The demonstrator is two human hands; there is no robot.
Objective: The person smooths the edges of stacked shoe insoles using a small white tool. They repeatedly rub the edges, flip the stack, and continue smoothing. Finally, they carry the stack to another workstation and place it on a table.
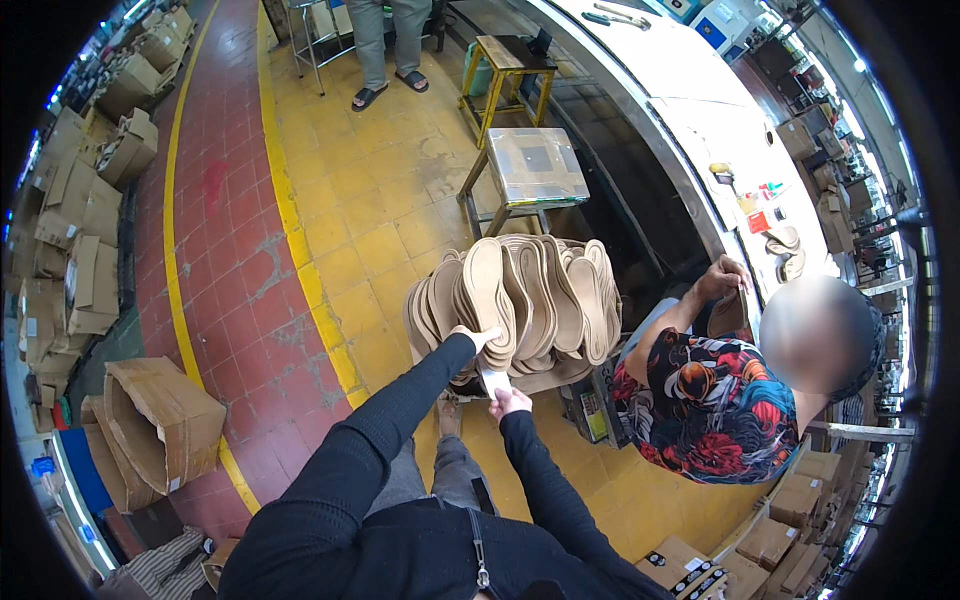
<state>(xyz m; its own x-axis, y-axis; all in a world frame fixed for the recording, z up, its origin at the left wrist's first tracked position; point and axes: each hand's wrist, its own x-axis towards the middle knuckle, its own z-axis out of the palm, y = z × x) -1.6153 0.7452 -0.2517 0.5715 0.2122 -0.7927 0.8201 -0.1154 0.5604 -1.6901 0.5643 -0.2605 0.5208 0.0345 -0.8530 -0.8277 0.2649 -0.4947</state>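
Note:
A bundle of several tan shoe insoles [520,300] stands on edge in front of me. My left hand [476,337] rests on the near side of the bundle, fingers on one insole. Just below it, my right hand [510,401] pinches the lower end of a white paper slip [494,378] that hangs from the bundle. Both my sleeves are black.
A seated person in a bright patterned shirt [710,400] works at the long white bench [700,110] on the right. Two stools [535,165] stand beyond the bundle. Open cardboard boxes [160,420] line the left. Another person's legs [385,60] show at the top.

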